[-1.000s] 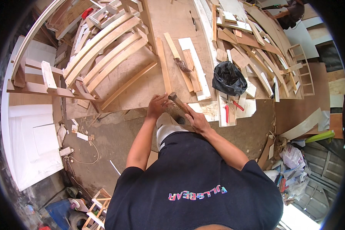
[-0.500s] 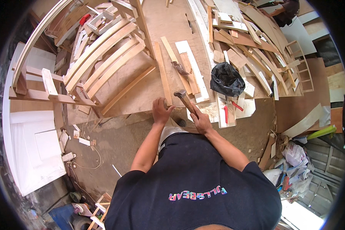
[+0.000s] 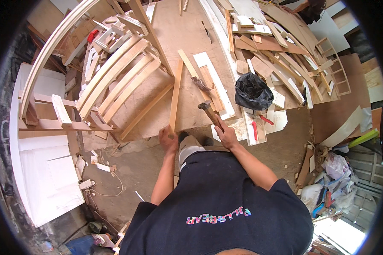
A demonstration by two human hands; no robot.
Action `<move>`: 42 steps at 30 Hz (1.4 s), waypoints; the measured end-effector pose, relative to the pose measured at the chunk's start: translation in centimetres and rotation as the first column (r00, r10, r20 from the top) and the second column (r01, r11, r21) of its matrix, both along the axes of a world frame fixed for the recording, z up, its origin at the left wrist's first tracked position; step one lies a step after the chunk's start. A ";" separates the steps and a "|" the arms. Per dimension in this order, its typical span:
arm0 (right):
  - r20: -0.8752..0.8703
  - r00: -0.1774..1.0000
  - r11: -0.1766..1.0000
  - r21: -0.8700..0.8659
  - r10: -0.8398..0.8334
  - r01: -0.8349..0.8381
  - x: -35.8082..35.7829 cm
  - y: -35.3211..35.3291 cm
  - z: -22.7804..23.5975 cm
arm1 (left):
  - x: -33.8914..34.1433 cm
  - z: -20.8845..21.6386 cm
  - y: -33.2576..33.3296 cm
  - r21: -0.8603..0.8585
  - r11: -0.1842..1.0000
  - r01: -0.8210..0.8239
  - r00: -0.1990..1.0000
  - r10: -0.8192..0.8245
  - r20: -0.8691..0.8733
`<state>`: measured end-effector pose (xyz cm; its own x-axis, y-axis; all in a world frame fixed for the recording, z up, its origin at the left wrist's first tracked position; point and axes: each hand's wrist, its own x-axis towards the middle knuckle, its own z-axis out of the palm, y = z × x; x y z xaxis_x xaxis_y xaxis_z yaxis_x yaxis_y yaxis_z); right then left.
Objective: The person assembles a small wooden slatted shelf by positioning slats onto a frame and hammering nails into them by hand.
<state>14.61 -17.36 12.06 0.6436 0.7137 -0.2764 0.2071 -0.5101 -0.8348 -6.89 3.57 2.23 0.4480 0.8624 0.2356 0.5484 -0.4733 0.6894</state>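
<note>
Left hand (image 3: 169,140) grips straight wooden strip (image 3: 176,95); right hand (image 3: 227,137), wood-handled hammer (image 3: 209,111).

The wooden strip (image 3: 176,95) has its near end swung leftward to the front edge of the surface (image 3: 178,32), the left hand (image 3: 169,142) now wrapped around it.

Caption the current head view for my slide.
Right hand holding a hammer, left hand gripping a wooden strip by its near end, at a worktable.
</note>
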 end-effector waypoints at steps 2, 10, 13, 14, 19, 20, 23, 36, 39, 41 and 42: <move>-0.011 1.000 0.999 0.028 -0.015 0.015 -0.1 0.9 -0.7 | -2.2 -0.2 1.9 0.045 0.999 0.001 0.998 0.002 -0.061; -0.049 0.997 0.998 0.014 -0.066 0.067 -0.6 3.1 -0.1 | -2.7 1.5 8.0 0.134 0.991 0.009 0.973 0.023 -0.231; -0.095 0.989 0.994 0.014 -0.109 0.111 -0.8 4.7 0.1 | 0.9 1.5 8.8 0.146 0.987 0.065 0.987 -0.042 -0.158; -0.068 0.990 0.992 0.039 -0.121 0.124 -1.0 5.1 -0.2 | 1.8 1.0 9.1 0.143 0.986 0.081 0.989 -0.062 -0.133; -0.052 0.979 0.977 0.078 -0.195 0.199 -1.2 7.0 -0.5 | 1.7 -0.3 11.0 0.107 0.985 0.135 0.980 -0.116 -0.164; -0.035 0.977 0.973 0.091 -0.212 0.214 -1.0 7.2 -0.6 | 1.1 -0.3 11.4 0.120 0.983 0.142 0.981 -0.123 -0.151; -0.036 0.962 0.958 0.080 -0.272 0.274 -0.7 7.3 -0.7 | -1.6 0.1 11.9 0.095 0.973 0.213 0.971 -0.199 -0.136; -0.009 0.912 0.912 0.031 -0.410 0.410 -0.5 5.4 -0.2 | 2.4 2.4 10.5 0.205 0.937 0.282 0.954 -0.252 -0.162; -0.095 0.880 0.884 -0.003 -0.465 0.467 -0.4 3.0 0.2 | 7.0 3.3 8.5 0.153 0.865 0.477 0.878 -0.477 -0.042; -0.158 0.848 0.861 -0.033 -0.506 0.507 0.3 1.2 1.3 | 11.4 5.2 5.8 0.012 0.792 0.610 0.791 -0.610 0.039; -0.162 0.833 0.848 -0.070 -0.529 0.525 1.0 0.5 2.7 | 14.2 6.7 4.4 0.011 0.734 0.680 0.730 -0.678 0.082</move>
